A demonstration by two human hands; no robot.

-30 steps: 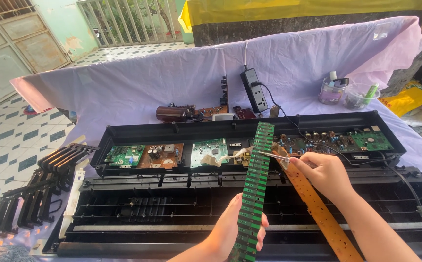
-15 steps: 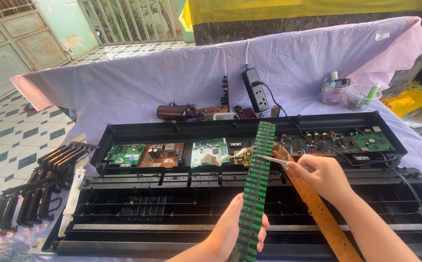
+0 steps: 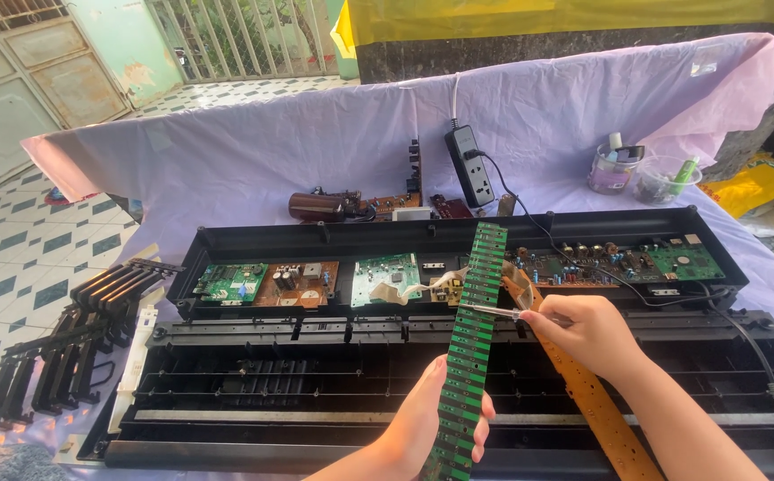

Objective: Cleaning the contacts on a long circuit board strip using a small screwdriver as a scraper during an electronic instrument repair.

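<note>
Left hand (image 3: 427,419) grips the long green contact strip board (image 3: 469,334) upright over the opened keyboard chassis (image 3: 227,392), right hand (image 3: 583,330) closed on tweezers (image 3: 491,311) whose tips touch the board's edge; mid-probing step, next move likely needs steady fine tip placement.

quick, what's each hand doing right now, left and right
Left hand: closed around the lower part of the long green circuit board strip, holding it up.
Right hand: closed, pinching thin metal tweezers, tip against the strip.
</note>
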